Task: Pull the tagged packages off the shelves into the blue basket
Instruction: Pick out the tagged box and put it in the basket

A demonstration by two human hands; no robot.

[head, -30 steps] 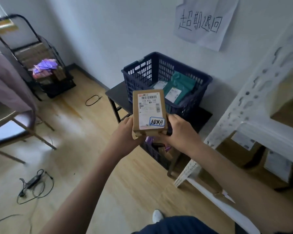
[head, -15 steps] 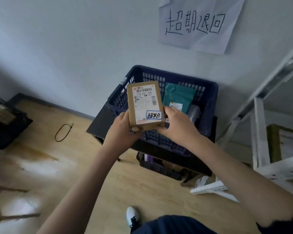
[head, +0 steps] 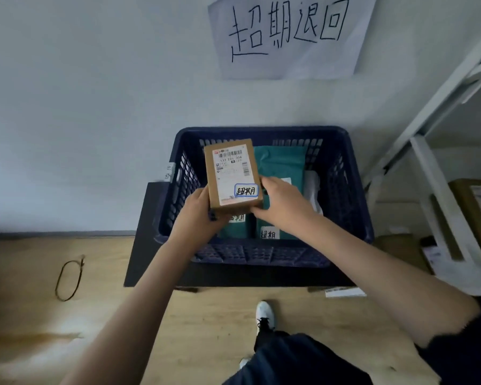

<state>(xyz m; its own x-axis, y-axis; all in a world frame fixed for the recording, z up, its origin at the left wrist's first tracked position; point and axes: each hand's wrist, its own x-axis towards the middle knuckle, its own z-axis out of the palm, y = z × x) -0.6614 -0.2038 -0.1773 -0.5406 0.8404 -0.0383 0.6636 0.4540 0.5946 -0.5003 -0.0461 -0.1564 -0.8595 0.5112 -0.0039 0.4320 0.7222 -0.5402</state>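
Observation:
A small brown cardboard box with a white shipping label and a blue-edged handwritten tag is held over the blue basket. My left hand grips its lower left edge and my right hand grips its lower right corner. The basket stands on a low black table against the wall. Inside it lie teal mailer bags with white handwritten tags and a white bag, partly hidden behind the box and my hands.
A handwritten paper sign hangs on the wall above the basket. White metal shelving stands at the right with boxed parcels on a low shelf. A cable loop lies on the wooden floor at left. My shoe is below the table.
I have stepped closer and the view has swung down over the basket. The box, held in both hands, has moved from in front of the basket to above its inside.

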